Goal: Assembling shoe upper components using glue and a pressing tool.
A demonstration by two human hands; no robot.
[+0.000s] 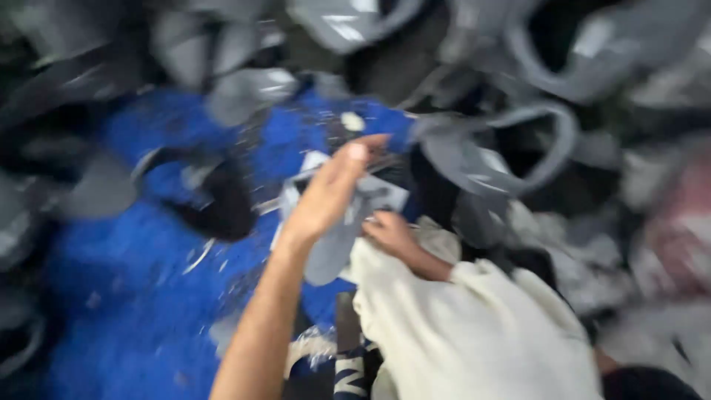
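Left hand [329, 194] reaches toward 12 o'clock, fingers flat and together, over a grey bag [348, 222] with a pale label; right hand [390, 232], in a cream sleeve [474, 326], touches the bag at 3 o'clock, grip blurred, cannot tell; blue sheet [133, 296] lies at 9 o'clock; grey packages [481, 159] pile at 1 o'clock.

Blurred frame. Grey glossy plastic mailer bags [474, 159] piled along top and right, crumpled, several with pale shine. One flat grey plastic mailer bag [333, 248] in the centre on the blue sheet, under the left hand [329, 192], the right hand [389, 233] touching its edge. It bears a white rectangular label with dark print [381, 194], unreadable. More grey bags [244, 92] top left.
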